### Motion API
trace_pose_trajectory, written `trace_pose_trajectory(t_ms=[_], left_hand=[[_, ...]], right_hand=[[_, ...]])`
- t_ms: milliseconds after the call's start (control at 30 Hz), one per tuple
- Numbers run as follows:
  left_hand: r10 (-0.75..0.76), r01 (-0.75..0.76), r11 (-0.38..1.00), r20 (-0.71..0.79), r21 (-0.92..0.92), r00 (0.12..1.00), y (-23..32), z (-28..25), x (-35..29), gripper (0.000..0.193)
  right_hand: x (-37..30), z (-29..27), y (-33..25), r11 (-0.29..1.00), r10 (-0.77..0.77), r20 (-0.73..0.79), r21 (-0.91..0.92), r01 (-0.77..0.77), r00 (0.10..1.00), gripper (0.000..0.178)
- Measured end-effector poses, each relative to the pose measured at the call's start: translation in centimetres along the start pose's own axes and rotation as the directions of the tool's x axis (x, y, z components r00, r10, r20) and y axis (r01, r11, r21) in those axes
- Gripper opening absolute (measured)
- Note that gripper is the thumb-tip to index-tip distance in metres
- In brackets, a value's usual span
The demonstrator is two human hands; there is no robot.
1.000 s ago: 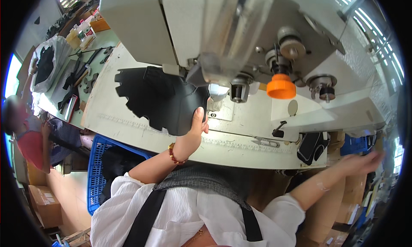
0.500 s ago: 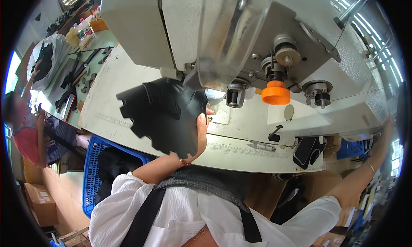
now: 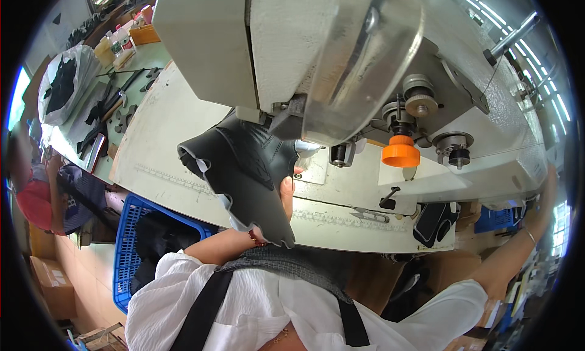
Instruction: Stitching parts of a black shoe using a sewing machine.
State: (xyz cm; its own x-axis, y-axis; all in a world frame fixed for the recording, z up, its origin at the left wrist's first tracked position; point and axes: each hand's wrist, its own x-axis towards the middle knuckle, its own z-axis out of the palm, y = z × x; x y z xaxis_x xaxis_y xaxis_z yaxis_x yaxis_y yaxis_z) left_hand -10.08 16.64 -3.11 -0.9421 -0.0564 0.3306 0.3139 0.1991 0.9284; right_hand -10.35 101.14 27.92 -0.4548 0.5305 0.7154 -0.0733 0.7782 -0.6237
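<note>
A black leather-like piece (image 3: 244,168) with a notched edge and stitched lines lies beneath the head of a sewing machine (image 3: 207,46). Its left and near edges curl up, showing a pale underside. My left hand (image 3: 286,195) grips its right side, thumb on top and most fingers hidden beneath. An orange knob (image 3: 400,152) and metal thread tension dials (image 3: 420,95) sit on the machine's front. My right arm reaches up along the machine's right end, where my right hand (image 3: 551,179) is blurred at the picture's rim; its fingers cannot be made out.
A blue plastic basket (image 3: 125,253) holding dark pieces stands left below the table (image 3: 155,131). A black phone-like object (image 3: 432,223) lies at the table's right end. Another person (image 3: 39,198) is at a bench on the far left, near a white plastic bag (image 3: 85,67).
The black piece has turned and shifted slightly toward me and right, its left edge now curling up. My left hand moved with it. The machine appears slightly shifted because the view moved.
</note>
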Motion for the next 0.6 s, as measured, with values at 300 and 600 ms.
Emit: trace_pose_trajectory(t_ms=[300, 600], left_hand=[[0.003, 0.006, 0.995, 0.093, -0.099, 0.996, 1.6, 1.0, 0.7, 0.025], [0.065, -0.066, 0.997, 0.012, 0.033, 0.998, 1.6, 0.4, 1.1, 0.025]], right_hand=[[-7.8, 0.2, -9.1, 0.997, -0.039, -0.055, -0.065, 0.035, 0.998, 0.037], [-32.6, 12.1, -29.4, 0.936, -0.351, -0.494, -0.155, 0.317, 0.795, 0.03]])
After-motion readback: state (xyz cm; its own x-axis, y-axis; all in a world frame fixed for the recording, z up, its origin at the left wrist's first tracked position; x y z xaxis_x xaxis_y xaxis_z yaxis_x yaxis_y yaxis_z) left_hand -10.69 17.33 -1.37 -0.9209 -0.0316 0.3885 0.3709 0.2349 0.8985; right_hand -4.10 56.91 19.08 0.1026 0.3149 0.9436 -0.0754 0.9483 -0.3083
